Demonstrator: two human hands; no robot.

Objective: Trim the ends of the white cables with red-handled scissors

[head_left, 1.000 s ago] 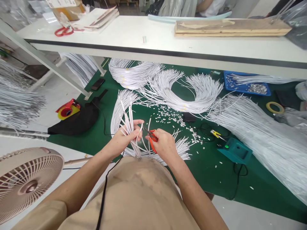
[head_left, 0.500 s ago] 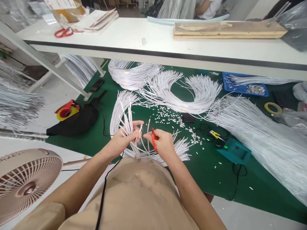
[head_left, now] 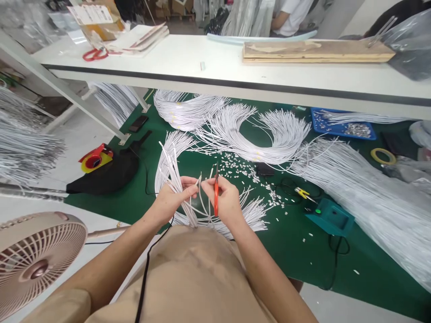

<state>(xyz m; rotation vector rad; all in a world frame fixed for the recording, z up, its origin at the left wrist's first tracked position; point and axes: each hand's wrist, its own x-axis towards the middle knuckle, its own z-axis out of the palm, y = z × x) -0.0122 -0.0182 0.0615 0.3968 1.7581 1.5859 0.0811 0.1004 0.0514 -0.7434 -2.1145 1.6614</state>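
My left hand (head_left: 171, 199) is closed round several white cables (head_left: 173, 168) that fan upward, and its thumb and finger pinch a cable tip near the middle. Close on its right, my right hand (head_left: 226, 200) holds a red-handled tool (head_left: 216, 197) whose dark tip points up. The thumb and finger of that hand reach the same cable tip; whether they grip it is too small to tell. Around and below both hands curves a bundle of white cables (head_left: 257, 213). Small pale pieces (head_left: 235, 166) lie scattered on the green table (head_left: 279, 246) beyond my right hand.
More cable bundles (head_left: 283, 139) lie ahead, under a white shelf (head_left: 188, 63). A blue tray (head_left: 340, 130), a teal device (head_left: 332, 217) and yellow-handled pliers (head_left: 303, 193) are to the right. A tape dispenser (head_left: 96, 159), black bag (head_left: 104, 175) and fan (head_left: 37, 267) are left.
The red-handled tool has turned more upright in my right hand, which has come slightly nearer my left. The cables in my left hand lean further left. The view has shifted slightly.
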